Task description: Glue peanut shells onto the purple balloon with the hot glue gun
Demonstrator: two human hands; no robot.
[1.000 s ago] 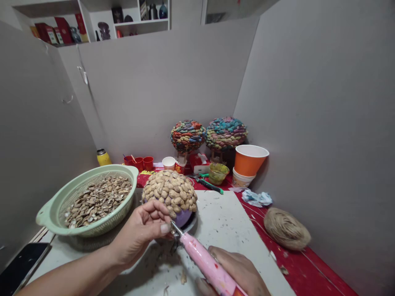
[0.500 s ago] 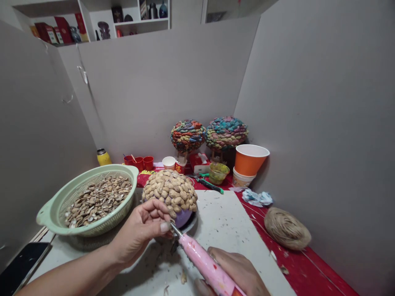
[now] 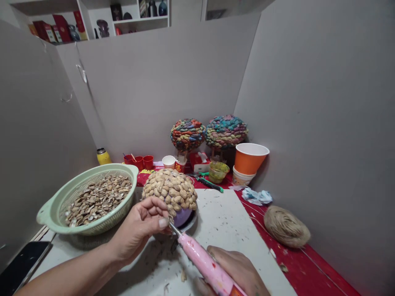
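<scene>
A purple ball (image 3: 182, 217) rests in a dark round dish (image 3: 193, 224), its upper part covered with peanut shells (image 3: 169, 189). Close to the ball's near side, my left hand (image 3: 145, 226) pinches a small piece, probably a shell, mostly hidden by the fingers. My right hand (image 3: 236, 267) is wrapped round a pink glue gun (image 3: 203, 261), whose metal tip meets the piece at my left fingertips. To the left, a green colander (image 3: 58, 226) holds many loose shell halves (image 3: 98, 199).
Two colourful balls (image 3: 187, 135) stand at the back beside an orange paper bucket (image 3: 250, 158). Green-handled pliers (image 3: 210, 184), a yellow-green bowl (image 3: 218, 172), red cups (image 3: 148, 161) and a twine ball (image 3: 286, 227) surround the white board (image 3: 222, 230). A phone (image 3: 23, 265) lies at left.
Both hands keep nearly the same pose. The glue gun's tip and my left fingertips have shifted very slightly up and to the left; the whole view has moved a little too.
</scene>
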